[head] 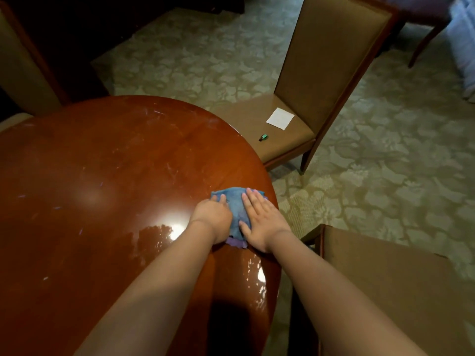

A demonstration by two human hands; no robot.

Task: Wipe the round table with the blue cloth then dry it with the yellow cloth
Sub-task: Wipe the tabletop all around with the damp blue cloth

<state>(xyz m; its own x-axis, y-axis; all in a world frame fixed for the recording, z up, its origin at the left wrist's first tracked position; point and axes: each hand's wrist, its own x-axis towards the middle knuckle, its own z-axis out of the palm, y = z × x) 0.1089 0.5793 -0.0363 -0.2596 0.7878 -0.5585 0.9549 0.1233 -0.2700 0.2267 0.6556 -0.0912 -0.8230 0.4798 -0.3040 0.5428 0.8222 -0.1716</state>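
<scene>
Head: both hands, left hand [213, 217] & right hand [262, 222], fingers flat, press blue cloth [235, 201] on round table [102, 176].

Floor: pale green carpet [385, 176] with a leaf pattern. Seating: tan upholstered chair [331, 60] with dark wood frame, bearing a white paper square [280, 118] and a small green object [264, 137]; second chair [385, 278] at lower right. Lighting: dim, warm.
</scene>
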